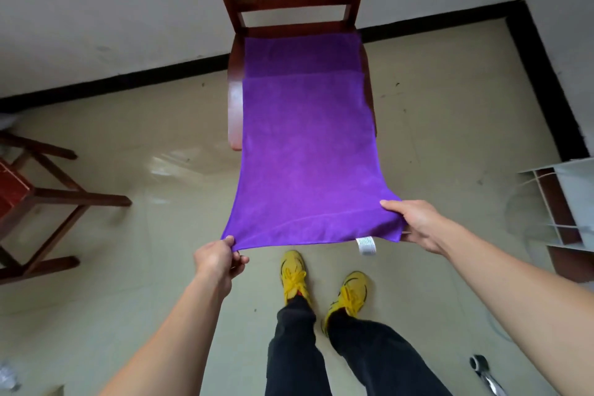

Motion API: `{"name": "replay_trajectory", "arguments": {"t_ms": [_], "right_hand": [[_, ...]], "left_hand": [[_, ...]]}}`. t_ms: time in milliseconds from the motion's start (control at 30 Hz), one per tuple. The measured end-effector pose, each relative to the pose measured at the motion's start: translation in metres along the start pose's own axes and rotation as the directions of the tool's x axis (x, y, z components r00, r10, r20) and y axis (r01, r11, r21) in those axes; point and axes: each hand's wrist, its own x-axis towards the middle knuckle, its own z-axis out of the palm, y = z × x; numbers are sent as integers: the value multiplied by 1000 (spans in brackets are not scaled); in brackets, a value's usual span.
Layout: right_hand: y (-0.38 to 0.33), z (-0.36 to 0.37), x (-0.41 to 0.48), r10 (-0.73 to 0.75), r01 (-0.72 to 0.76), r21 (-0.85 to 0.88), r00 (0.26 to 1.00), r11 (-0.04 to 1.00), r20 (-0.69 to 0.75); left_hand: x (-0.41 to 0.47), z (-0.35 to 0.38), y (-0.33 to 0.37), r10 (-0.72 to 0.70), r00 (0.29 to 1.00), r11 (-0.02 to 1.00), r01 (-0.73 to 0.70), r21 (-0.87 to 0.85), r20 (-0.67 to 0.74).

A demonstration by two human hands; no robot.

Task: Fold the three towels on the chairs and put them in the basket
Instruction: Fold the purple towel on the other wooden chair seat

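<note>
**Purple towel held by its near corners, fold not finished**

Purple towel [305, 154] runs from the seat of the wooden chair [291, 0] out toward the person. Its far part lies flat on the seat. Its near part is held in the air past the seat's front edge, above the floor [128, 138]. A crosswise line shows on the seat part; I cannot tell whether it is an edge or a crease. A white care label [366, 245] hangs from the near hem, close to the right corner.

The left hand [218, 259] pinches the near left corner, thumb on top and fingers curled under. The right hand [414, 222] grips the near right corner, thumb over the cloth and fingers beneath. Both hands are clamped on the towel and the cloth is taut between them.

Progress looks early. This towel is spread long rather than folded compact, and the likely next step is carrying the near hem up to the far end. No finished folded towel and no basket are in view, so nothing shows as delivered. The other two towels are not in view either. The second chair [32, 196] at the left edge shows only part of its seat and legs, with no towel on the visible part. What seems to remain is finishing this fold, putting it in the basket, then two more towels.

Further out are the person's yellow shoes [294, 273] below the hem and a white wire rack [565, 202] at the right edge.
</note>
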Motion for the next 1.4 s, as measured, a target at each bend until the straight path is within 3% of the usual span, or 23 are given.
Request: {"name": "replay_trajectory", "arguments": {"t_ms": [233,467,633,800,967,1267,1400], "right_hand": [[64,16,-8,-40,36,-20,964,999,-262],[93,18,-29,113,-170,-331,976,928,-186],[95,13,-25,189,-210,-180,973,961,-132],[73,5,-10,120,-124,-21,982,992,-149],[75,-4,-6,84,-121,-226,983,967,-164],[103,-13,-19,221,-212,-544,974,812,-50],[117,-11,-28,278,-230,-605,961,762,-16]], "left_hand": [[-7,-26,-44,-64,998,996,64,58,-1],[-11,-41,-63,-108,993,986,115,123,-56],[-5,-39,-69,-118,992,981,124,146,-51],[2,-27,-55,-63,996,982,72,173,-58],[2,-22,-55,-64,990,969,92,228,-124],[-1,-37,-90,-94,971,950,153,272,-221],[-5,-46,-106,-126,963,949,186,253,-237]]}}
